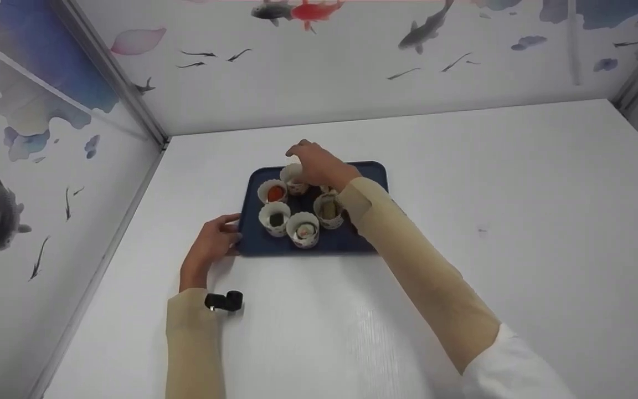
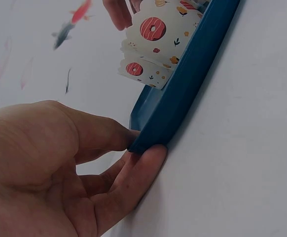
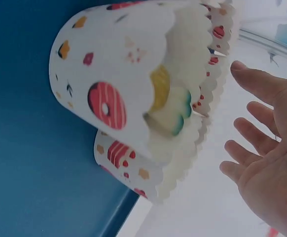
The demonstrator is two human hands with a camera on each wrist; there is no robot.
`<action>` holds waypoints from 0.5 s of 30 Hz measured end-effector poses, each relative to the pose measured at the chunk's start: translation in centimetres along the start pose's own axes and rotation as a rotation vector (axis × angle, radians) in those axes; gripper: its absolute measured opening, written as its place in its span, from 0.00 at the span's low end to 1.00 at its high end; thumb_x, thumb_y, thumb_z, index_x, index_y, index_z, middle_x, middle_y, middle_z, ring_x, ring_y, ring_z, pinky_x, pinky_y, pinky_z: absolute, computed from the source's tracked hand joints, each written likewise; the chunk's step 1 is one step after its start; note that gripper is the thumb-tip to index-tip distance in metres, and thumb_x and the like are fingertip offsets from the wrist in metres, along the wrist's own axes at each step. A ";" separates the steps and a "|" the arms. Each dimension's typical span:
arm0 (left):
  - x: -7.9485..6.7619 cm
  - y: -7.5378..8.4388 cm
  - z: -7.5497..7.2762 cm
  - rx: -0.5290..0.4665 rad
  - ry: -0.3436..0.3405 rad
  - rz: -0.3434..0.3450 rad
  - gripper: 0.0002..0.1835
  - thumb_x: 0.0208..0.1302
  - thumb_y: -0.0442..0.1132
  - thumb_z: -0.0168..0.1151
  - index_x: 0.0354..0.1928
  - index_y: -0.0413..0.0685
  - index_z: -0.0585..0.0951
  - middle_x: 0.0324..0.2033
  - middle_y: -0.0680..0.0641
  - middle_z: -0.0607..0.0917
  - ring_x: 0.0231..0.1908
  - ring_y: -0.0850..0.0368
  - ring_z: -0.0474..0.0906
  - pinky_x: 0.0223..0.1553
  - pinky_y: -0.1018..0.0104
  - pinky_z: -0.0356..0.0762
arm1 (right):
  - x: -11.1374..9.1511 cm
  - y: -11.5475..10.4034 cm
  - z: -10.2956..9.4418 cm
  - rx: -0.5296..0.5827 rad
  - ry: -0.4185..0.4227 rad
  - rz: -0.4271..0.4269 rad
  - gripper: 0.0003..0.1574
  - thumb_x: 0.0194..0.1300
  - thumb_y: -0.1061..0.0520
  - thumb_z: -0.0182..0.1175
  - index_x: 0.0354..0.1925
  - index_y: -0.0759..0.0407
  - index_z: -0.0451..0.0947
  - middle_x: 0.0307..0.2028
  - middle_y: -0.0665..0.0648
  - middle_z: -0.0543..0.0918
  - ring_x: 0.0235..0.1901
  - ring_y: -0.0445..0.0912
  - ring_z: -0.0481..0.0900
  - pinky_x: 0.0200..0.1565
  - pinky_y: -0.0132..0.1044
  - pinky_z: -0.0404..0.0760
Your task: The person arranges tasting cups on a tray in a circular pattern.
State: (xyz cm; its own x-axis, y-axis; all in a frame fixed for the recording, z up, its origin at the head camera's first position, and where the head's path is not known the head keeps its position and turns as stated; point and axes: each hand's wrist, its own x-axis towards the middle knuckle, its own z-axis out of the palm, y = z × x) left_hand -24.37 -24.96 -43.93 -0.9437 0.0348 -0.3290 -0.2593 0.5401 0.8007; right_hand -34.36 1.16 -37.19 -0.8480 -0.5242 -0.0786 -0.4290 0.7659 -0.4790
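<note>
My left hand (image 1: 212, 242) pinches the left edge of a dark blue tray (image 1: 250, 241); in the left wrist view the thumb lies on the rim and fingers (image 2: 146, 165) are under it. Above the back of the tray, my right hand (image 1: 319, 164) holds nothing, its fingers spread beside the cups in the right wrist view. Several scalloped paper cups stand in a ring: one with a red piece (image 1: 276, 193), one with a dark piece (image 1: 277, 219), one with a pale round piece (image 1: 305, 231), one with brownish pieces (image 1: 328, 209). My right wrist partly hides another.
The tray lies on a white table (image 1: 435, 221). A back wall (image 1: 352, 72) and a left wall (image 1: 36, 194), both painted with fish, border it. A black wrist camera (image 1: 225, 301) sits on my left sleeve.
</note>
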 end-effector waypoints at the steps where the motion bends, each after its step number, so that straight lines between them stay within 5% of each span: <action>1: 0.0 0.0 0.0 -0.001 -0.001 0.001 0.29 0.74 0.30 0.49 0.75 0.44 0.63 0.66 0.32 0.72 0.58 0.43 0.77 0.49 0.63 0.85 | -0.1 0.2 -0.2 0.015 0.006 -0.005 0.36 0.72 0.56 0.60 0.74 0.58 0.62 0.73 0.60 0.63 0.73 0.54 0.62 0.72 0.46 0.68; 15: 0.4 0.7 -0.1 0.016 0.012 -0.030 0.28 0.74 0.32 0.49 0.75 0.42 0.64 0.66 0.32 0.74 0.61 0.41 0.77 0.46 0.63 0.86 | -3.0 3.7 -1.7 0.186 0.192 -0.079 0.28 0.75 0.53 0.55 0.68 0.59 0.70 0.68 0.60 0.70 0.70 0.55 0.67 0.71 0.48 0.68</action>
State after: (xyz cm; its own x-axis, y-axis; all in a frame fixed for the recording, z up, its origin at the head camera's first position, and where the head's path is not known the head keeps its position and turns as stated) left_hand -24.92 -24.64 -43.46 -0.9380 0.0085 -0.3464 -0.2840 0.5541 0.7825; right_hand -33.94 6.13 -37.26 -0.8652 -0.4857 0.1244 -0.4470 0.6347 -0.6304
